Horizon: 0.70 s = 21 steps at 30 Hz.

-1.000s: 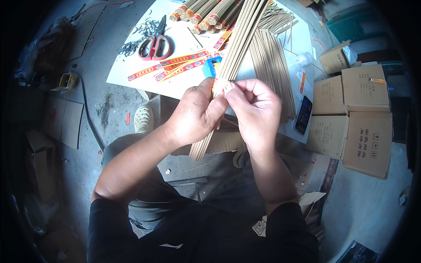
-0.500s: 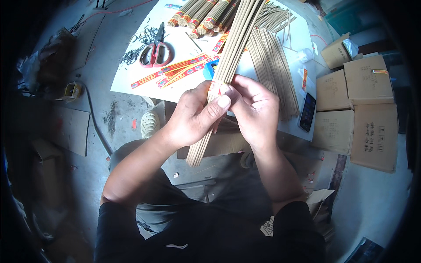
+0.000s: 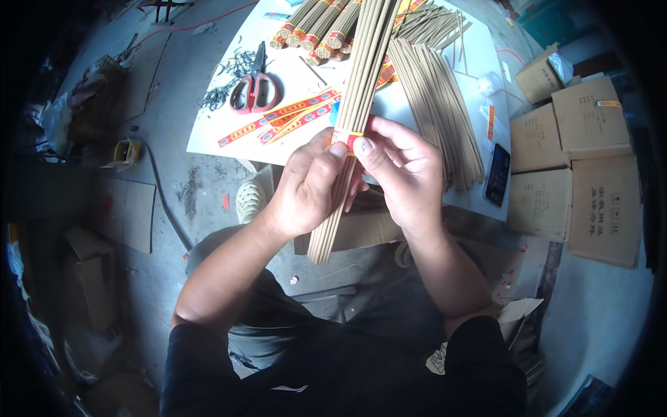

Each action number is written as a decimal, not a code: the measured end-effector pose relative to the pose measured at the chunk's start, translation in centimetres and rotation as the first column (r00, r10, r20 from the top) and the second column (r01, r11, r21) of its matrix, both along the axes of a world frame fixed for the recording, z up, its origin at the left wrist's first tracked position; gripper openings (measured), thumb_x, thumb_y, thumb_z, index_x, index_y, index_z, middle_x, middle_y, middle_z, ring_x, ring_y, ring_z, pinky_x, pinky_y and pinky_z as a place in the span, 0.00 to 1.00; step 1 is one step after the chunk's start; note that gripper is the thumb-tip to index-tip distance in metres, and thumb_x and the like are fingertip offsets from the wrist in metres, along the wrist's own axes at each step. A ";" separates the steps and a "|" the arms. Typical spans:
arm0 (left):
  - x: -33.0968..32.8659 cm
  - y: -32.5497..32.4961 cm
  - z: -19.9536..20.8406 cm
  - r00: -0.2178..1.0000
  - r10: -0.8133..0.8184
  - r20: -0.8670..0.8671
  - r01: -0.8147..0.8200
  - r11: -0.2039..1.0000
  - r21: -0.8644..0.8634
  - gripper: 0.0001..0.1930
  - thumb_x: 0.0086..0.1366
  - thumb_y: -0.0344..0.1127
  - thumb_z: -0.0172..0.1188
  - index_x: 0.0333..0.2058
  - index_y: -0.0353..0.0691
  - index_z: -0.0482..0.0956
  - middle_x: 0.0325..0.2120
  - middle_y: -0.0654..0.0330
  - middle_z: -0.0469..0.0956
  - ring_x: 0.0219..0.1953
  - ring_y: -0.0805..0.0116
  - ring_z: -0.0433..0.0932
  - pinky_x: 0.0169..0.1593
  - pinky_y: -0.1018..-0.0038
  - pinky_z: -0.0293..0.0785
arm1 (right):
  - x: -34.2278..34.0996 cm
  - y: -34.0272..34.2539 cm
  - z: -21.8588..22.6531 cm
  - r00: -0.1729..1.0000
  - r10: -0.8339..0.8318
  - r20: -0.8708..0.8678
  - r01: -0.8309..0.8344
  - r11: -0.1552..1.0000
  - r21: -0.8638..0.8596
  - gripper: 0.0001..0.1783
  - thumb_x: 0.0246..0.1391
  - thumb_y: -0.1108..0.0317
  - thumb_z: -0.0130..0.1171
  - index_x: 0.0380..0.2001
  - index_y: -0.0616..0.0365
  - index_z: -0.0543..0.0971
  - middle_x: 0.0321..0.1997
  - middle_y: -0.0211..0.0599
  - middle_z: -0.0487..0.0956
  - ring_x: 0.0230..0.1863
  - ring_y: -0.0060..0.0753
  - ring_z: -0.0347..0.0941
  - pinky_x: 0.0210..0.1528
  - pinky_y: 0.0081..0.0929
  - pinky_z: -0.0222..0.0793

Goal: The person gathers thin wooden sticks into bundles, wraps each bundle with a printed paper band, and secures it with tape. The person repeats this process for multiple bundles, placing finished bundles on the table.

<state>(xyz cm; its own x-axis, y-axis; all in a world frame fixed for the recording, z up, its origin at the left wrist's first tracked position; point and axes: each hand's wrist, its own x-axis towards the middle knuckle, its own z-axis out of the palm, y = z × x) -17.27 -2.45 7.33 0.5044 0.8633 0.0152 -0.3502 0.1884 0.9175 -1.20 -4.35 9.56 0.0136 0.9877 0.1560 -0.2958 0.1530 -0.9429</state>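
A bundle of thin brown incense sticks (image 3: 363, 83) slants up and away between my hands, over the near edge of the table. Around its middle lies a red and yellow paper band (image 3: 349, 142). My left hand (image 3: 308, 182) grips the bundle from the left, its thumb on the band. From the other side my right hand (image 3: 403, 167) closes on the same band, thumb pressing its front and fingers behind the sticks. Part of a blue object (image 3: 334, 112) shows behind the bundle. Loose printed paper strips (image 3: 299, 115) lie on the table left of it.
Scissors (image 3: 256, 90) with red handles rest on the white table (image 3: 208, 142), near black scraps (image 3: 233, 73). Banded bundles (image 3: 306, 35) are stacked at the back. Loose sticks (image 3: 438, 111) and a phone (image 3: 497, 175) lie right, beside cardboard boxes (image 3: 602, 208) on the floor.
My left thumb has drawn back from over the sticks to the band's left edge. The band now shows more fully, flat around the bundle. The whole view has shifted slightly.
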 end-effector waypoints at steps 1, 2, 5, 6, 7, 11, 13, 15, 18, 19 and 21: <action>0.1 0.1 -0.1 1.000 0.013 -0.010 -0.013 1.000 0.018 0.24 0.84 0.50 0.40 0.56 0.31 0.71 0.27 0.60 0.78 0.25 0.73 0.76 0.29 0.76 0.74 | 0.0 0.1 0.0 1.000 0.004 -0.023 -0.004 1.000 0.000 0.17 0.70 0.70 0.64 0.54 0.73 0.80 0.39 0.41 0.88 0.31 0.21 0.83 0.26 0.19 0.77; 0.1 0.1 -0.1 0.999 0.026 -0.021 -0.025 0.999 0.035 0.24 0.84 0.49 0.40 0.56 0.31 0.71 0.27 0.60 0.78 0.24 0.74 0.76 0.29 0.76 0.73 | -0.1 0.1 0.0 1.000 0.002 0.000 -0.002 1.000 -0.004 0.17 0.70 0.68 0.65 0.53 0.72 0.80 0.37 0.39 0.87 0.31 0.20 0.82 0.26 0.18 0.76; 0.1 -0.3 -0.4 0.990 0.022 -0.143 0.009 0.977 0.213 0.22 0.83 0.46 0.41 0.56 0.30 0.71 0.24 0.62 0.77 0.23 0.75 0.75 0.28 0.76 0.72 | -0.3 0.3 -1.2 0.985 -0.071 0.159 0.063 0.997 0.052 0.15 0.69 0.64 0.68 0.45 0.68 0.83 0.31 0.33 0.85 0.28 0.15 0.78 0.27 0.17 0.71; 0.3 -0.3 -0.7 0.988 0.040 -0.146 -0.007 0.975 0.221 0.22 0.83 0.45 0.41 0.57 0.29 0.70 0.23 0.64 0.76 0.22 0.76 0.74 0.27 0.75 0.71 | -0.2 0.3 -1.6 0.979 -0.088 0.186 0.078 0.995 0.060 0.15 0.69 0.63 0.68 0.44 0.68 0.83 0.30 0.32 0.85 0.28 0.14 0.77 0.28 0.17 0.71; 0.2 -0.3 -0.8 0.990 0.028 -0.137 0.002 0.977 0.212 0.22 0.83 0.44 0.41 0.57 0.29 0.70 0.23 0.64 0.76 0.22 0.75 0.74 0.27 0.75 0.71 | -0.2 0.2 -1.8 0.972 -0.104 0.213 0.091 0.993 0.069 0.15 0.69 0.63 0.67 0.43 0.68 0.84 0.30 0.32 0.85 0.28 0.14 0.77 0.29 0.16 0.70; 0.0 -0.1 -0.7 0.998 0.027 -0.057 -0.016 0.980 0.200 0.23 0.83 0.44 0.41 0.59 0.29 0.70 0.23 0.62 0.77 0.22 0.74 0.75 0.29 0.75 0.73 | -0.6 0.3 -1.2 0.985 -0.089 0.149 0.072 0.991 0.117 0.16 0.72 0.62 0.65 0.44 0.69 0.84 0.29 0.31 0.84 0.26 0.15 0.77 0.26 0.17 0.70; 0.0 -0.2 -0.5 0.999 0.029 -0.020 -0.026 0.987 0.156 0.23 0.83 0.45 0.41 0.59 0.29 0.70 0.23 0.61 0.76 0.22 0.73 0.75 0.30 0.75 0.75 | -0.2 0.1 -0.9 0.982 -0.055 0.179 0.040 0.995 0.089 0.17 0.73 0.61 0.63 0.46 0.69 0.84 0.29 0.31 0.84 0.25 0.16 0.78 0.25 0.17 0.70; -0.1 -0.2 0.2 1.000 0.014 -0.011 -0.013 0.998 0.067 0.24 0.82 0.47 0.41 0.59 0.30 0.70 0.24 0.59 0.76 0.22 0.71 0.76 0.32 0.75 0.77 | 0.6 0.2 -1.2 0.992 0.041 0.118 -0.044 0.999 0.021 0.17 0.74 0.61 0.60 0.47 0.69 0.83 0.28 0.32 0.84 0.24 0.18 0.79 0.23 0.17 0.71; -0.5 0.1 0.4 0.992 -0.104 0.067 0.104 0.995 0.004 0.26 0.81 0.51 0.39 0.57 0.30 0.70 0.24 0.54 0.76 0.21 0.67 0.76 0.36 0.69 0.81 | 0.8 0.3 -1.1 0.992 0.114 0.052 -0.115 0.993 0.027 0.18 0.76 0.61 0.57 0.51 0.69 0.82 0.27 0.32 0.83 0.22 0.19 0.80 0.21 0.17 0.71; -0.5 0.2 0.4 0.987 -0.136 0.092 0.137 0.991 -0.003 0.27 0.81 0.52 0.38 0.57 0.30 0.69 0.23 0.54 0.76 0.20 0.66 0.75 0.36 0.68 0.82 | 0.9 0.4 -0.9 0.991 0.126 0.035 -0.127 0.991 0.049 0.18 0.77 0.62 0.56 0.52 0.69 0.81 0.27 0.32 0.82 0.22 0.20 0.80 0.21 0.16 0.71; 0.0 0.2 0.9 0.984 -0.161 0.076 0.163 0.986 -0.023 0.31 0.80 0.59 0.38 0.53 0.32 0.69 0.21 0.50 0.73 0.21 0.58 0.77 0.26 0.68 0.77 | 2.2 0.8 -2.5 0.976 0.193 0.099 -0.204 0.973 0.112 0.19 0.77 0.64 0.54 0.58 0.71 0.78 0.43 0.38 0.83 0.25 0.21 0.80 0.19 0.18 0.71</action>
